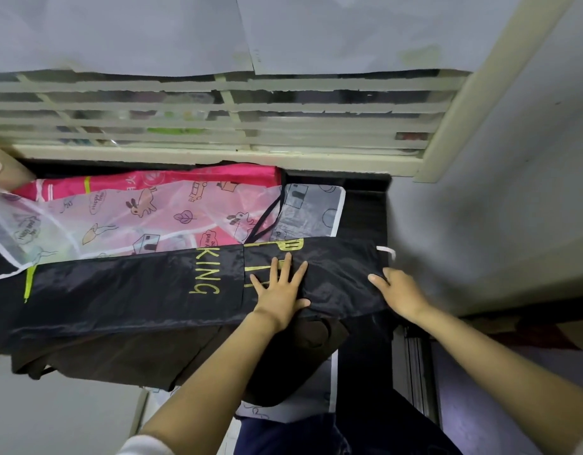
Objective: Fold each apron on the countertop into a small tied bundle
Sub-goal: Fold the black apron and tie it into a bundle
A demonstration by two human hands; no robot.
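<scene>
A black apron (126, 290) with yellow lettering lies folded into a long strip across the dark countertop (365, 205). My left hand (280, 290) presses flat on its middle with the fingers spread. My right hand (402, 293) holds the strip's right end, its fingers curled under the cloth edge and its thumb on top. A white tie (387, 251) pokes out at that end. Behind it lie a translucent apron (126, 218) with cartoon prints and a pink apron (185, 178) under it. A brown cloth (119, 353) hangs off the front edge.
A louvred window (201, 116) with paper sheets above runs along the back of the counter. A grey wall (497, 192) closes the right side. A cardboard-coloured object (4, 169) sits at the far left. Another printed translucent sheet (313, 208) lies at the back right.
</scene>
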